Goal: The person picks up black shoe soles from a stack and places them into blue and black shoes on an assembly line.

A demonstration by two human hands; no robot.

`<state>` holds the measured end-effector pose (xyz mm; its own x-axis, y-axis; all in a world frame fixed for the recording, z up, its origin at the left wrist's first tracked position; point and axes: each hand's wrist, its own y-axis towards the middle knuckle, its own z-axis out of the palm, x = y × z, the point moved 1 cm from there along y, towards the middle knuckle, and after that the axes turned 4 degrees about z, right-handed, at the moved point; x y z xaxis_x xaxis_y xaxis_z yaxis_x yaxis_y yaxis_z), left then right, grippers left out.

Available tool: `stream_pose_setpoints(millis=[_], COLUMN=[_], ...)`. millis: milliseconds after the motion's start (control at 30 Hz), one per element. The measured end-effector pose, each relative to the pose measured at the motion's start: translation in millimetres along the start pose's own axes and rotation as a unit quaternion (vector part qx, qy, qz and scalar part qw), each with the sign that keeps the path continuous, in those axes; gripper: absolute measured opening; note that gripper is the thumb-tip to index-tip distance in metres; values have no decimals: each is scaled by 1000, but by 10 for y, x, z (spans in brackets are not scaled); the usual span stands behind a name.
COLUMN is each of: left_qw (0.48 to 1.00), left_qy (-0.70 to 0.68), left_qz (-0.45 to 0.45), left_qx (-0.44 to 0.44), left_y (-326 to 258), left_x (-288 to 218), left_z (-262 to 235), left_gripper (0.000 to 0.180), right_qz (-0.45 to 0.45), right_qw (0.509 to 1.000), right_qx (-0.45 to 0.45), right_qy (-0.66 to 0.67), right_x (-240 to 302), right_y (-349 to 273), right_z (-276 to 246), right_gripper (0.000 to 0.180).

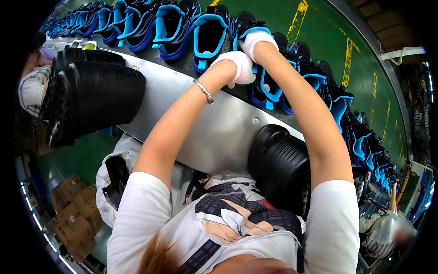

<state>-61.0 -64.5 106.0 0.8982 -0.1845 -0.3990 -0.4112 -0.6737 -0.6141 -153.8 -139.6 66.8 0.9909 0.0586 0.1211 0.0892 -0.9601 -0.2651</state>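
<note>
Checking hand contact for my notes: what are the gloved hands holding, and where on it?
Both the left hand and right hand grip a black-and-blue shoe near its collar.

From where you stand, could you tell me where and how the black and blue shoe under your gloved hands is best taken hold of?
Grip the black and blue shoe by the blue collar rim around its opening, coming from above on your side. The opening faces up and its neighbours on the line crowd both flanks, so only the top is free. The left hand and right hand, both in white gloves, are already there.
</note>
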Motion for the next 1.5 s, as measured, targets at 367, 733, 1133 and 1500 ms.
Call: stream_pose_setpoints(millis=[367,733,1133,1500], left_qw=[997,896,908,876], left_qy=[4,-28,-96,-138], left_qz=[25,149,131,194], left_qx=[-67,-418,-386,-419], left_y=[39,-101,49,-513], left_x=[306,134,8,-71], left_z=[97,993,1129,1072], left_gripper=[52,53,63,63], right_qz=[-181,-171,-183,-250], right_qw=[984,981,974,963], right_qx=[7,-86,-103,-93], right_qy=[4,40,-89,-40], right_x=[-288,-1001,-728,-802], right_y=[-1765,-3831,-4068,-3969], right_z=[-1051,-1309,-764,-769], right_gripper=[39,23,54,43])
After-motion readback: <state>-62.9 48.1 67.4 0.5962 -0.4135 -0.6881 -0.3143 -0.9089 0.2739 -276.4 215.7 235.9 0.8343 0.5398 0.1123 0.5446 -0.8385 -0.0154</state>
